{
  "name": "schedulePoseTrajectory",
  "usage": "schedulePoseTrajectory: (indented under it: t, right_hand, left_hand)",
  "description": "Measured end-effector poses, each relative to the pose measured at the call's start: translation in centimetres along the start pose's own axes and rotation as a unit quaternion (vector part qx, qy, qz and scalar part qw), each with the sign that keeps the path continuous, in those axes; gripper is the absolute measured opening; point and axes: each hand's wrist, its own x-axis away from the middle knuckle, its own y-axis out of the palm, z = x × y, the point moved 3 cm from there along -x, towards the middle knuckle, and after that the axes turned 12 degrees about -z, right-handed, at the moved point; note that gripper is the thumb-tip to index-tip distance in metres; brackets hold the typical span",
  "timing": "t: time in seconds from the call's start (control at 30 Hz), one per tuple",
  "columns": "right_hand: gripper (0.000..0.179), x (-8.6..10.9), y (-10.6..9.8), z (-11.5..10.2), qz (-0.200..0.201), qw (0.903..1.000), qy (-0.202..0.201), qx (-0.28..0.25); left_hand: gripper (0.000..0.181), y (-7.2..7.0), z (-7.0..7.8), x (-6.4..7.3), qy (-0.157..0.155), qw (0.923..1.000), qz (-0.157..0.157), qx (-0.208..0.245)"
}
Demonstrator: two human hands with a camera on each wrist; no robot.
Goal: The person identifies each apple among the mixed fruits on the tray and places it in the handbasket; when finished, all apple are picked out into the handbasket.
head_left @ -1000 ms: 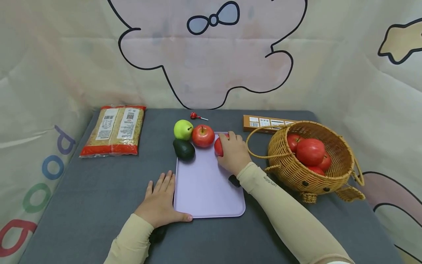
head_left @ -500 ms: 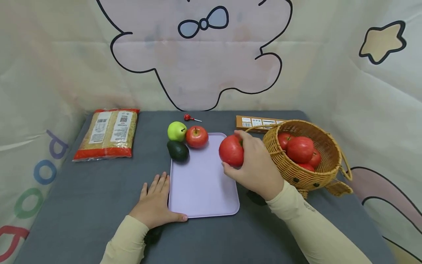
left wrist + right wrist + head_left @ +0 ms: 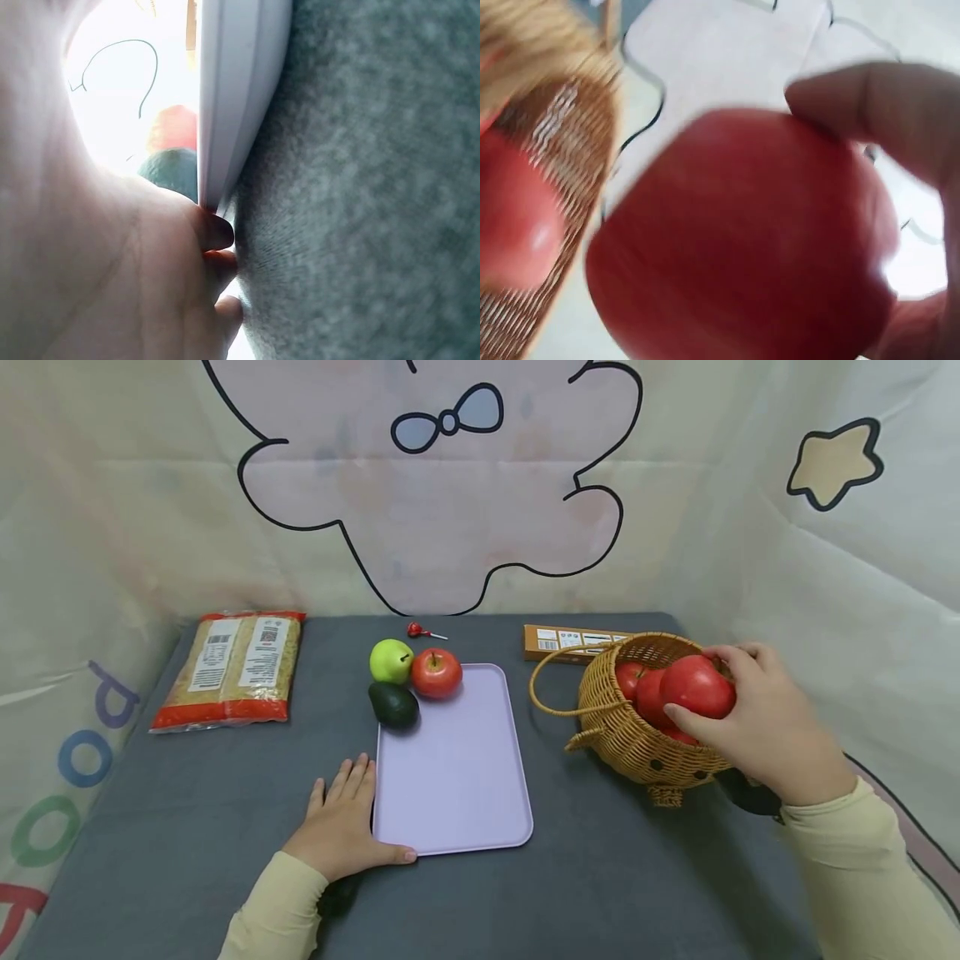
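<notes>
My right hand (image 3: 780, 735) grips a large red tomato (image 3: 697, 687) over the right side of the wicker basket (image 3: 622, 747). In the right wrist view, the held tomato (image 3: 742, 240) fills the middle, with finger and thumb at its right side. Several red fruits (image 3: 651, 697) lie inside the basket. My left hand (image 3: 337, 827) rests with straight fingers along the left edge of the lilac tray (image 3: 457, 777), its thumb at the near left corner. A red apple (image 3: 437, 673) and an avocado (image 3: 394, 706) sit at the tray's far left corner, beside a green apple (image 3: 391, 661).
A bag of grain (image 3: 232, 668) lies at the back left of the grey table (image 3: 600, 877). A red lollipop (image 3: 424, 631) is behind the fruit. Behind the basket lies a long brown box (image 3: 562, 641). The basket's handle (image 3: 551, 710) sticks out toward the tray.
My right hand has lifted the tomato off the far right part of the tray and carried it right to the basket. The left hand stays at the tray; the head view has shifted slightly.
</notes>
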Motion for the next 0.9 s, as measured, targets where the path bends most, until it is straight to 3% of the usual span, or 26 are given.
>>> schedulePoseTrajectory:
  t: [0.13, 0.27, 0.4, 0.53, 0.77, 0.9]
  right_hand:
    - [0.087, 0.2, 0.2, 2.9, -0.07, 0.9975, 0.003, -0.003]
    - [0.076, -0.2, 0.9, 4.3, -0.117, 0.9928, -0.014, -0.022]
    - [0.064, -0.6, 1.2, 5.0, -0.125, 0.9908, -0.044, -0.026]
    - [0.062, -1.1, 1.2, 5.1, -0.138, 0.9883, -0.063, -0.015]
    - [0.057, -1.5, 1.1, 5.5, -0.172, 0.9802, -0.056, -0.081]
    - [0.056, -1.2, 1.2, 5.4, -0.146, 0.9871, -0.057, -0.032]
  left_hand:
    - [0.156, 0.0, 0.0, 0.0, -0.003, 1.0, -0.006, 0.002]
    - [0.156, 0.1, -0.1, -0.1, -0.007, 1.0, -0.005, -0.001]
    - [0.156, 0.2, 0.0, -0.3, -0.004, 1.0, -0.003, -0.003]
    - [0.157, 0.3, -0.3, -0.4, -0.005, 1.0, -0.002, -0.004]
    - [0.157, 0.2, -0.2, -0.2, -0.008, 0.9999, -0.006, -0.004]
    - [0.156, 0.0, 0.0, -0.2, -0.005, 1.0, -0.007, -0.005]
